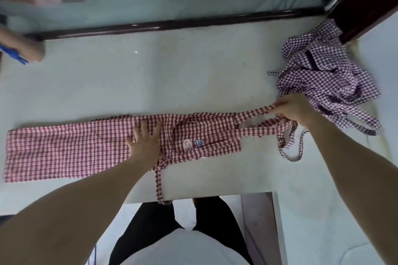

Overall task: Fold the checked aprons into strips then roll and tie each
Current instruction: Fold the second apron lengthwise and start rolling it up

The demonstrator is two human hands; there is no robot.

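Note:
A red-and-white checked apron (69, 148) lies folded into a long strip across the white table (172, 75), running left to right. My left hand (146, 142) presses flat on its middle with spread fingers. My right hand (295, 109) pinches the apron's neck strap (252, 113) at the strip's right end and holds it taut. More checked ties (288, 146) loop loosely below that hand. One tie (159, 185) hangs over the table's near edge.
A crumpled heap of purple checked aprons (323, 75) sits at the right back of the table, just behind my right hand. A dark rail (172, 23) runs along the far edge. Another person's hand with something blue (19, 49) is at far left.

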